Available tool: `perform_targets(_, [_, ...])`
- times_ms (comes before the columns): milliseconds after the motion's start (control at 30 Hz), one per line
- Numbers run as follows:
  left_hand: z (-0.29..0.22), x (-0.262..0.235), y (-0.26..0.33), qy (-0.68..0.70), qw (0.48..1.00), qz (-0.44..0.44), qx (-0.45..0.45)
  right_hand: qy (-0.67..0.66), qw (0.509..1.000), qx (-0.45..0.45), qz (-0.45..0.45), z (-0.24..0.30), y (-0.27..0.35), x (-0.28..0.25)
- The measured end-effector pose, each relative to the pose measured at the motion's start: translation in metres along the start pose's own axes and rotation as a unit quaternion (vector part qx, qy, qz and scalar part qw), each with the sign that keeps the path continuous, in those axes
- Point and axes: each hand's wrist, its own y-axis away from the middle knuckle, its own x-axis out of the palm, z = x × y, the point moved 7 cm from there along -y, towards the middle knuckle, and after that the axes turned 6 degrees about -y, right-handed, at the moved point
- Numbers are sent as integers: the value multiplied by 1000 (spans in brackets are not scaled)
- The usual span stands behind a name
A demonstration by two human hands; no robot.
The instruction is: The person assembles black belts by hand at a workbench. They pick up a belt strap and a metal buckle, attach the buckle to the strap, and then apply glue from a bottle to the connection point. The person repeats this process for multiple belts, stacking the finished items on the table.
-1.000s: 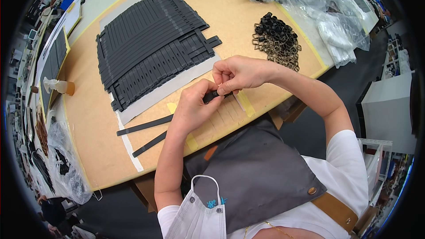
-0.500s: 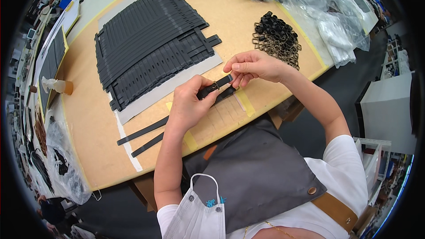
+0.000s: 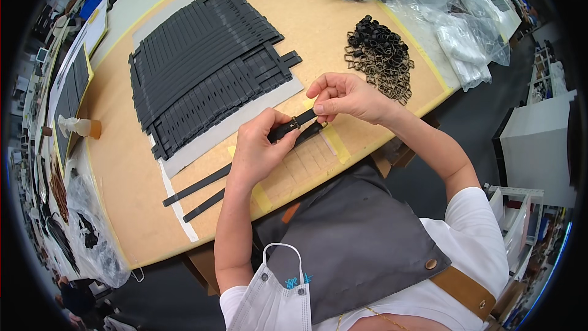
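Note:
My left hand (image 3: 258, 145) is closed on a black strap (image 3: 307, 115), thumb and fingers pinching it just behind a small metal buckle (image 3: 295, 123). At the strap's upper right end, my right hand (image 3: 350, 103) pinches the tip between thumb and fingers. The rest of that strap seems to run under my left hand toward the lower left. A second black strap (image 3: 206, 204) lies beside it on the table, partly hidden by my left wrist. Beyond my hands, many black straps are laid in a layered stack (image 3: 202, 49) on a pale sheet (image 3: 184, 158).
A pile of metal buckles and black loops (image 3: 381, 64) lies right of the stack. Clear plastic bags (image 3: 453, 12) cover the far right corner. On the left stand a spray bottle (image 3: 78, 127) and a leaning dark panel (image 3: 72, 92). Yellow tape (image 3: 336, 142) marks the tan tabletop (image 3: 135, 220).
My right hand has come down slightly onto the strap's tip, its thumb now over the end. The view has shifted a little; my left hand keeps its grip.

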Motion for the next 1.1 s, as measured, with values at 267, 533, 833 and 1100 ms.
perform_targets(267, [-4,5,1,-53,998,-3,-21,-30,999,-35,-17,-15,-4,-4])
perform_targets(533, [-17,14,-4,-71,996,-21,58,-23,998,-58,-31,-16,-3,-2])
perform_targets(833, [-12,8,2,-118,987,-5,105,19,996,-60,-61,-17,1,-5])
perform_targets(1100, [14,-27,30,-147,986,47,56,119,988,-75,-69,10,-22,22])
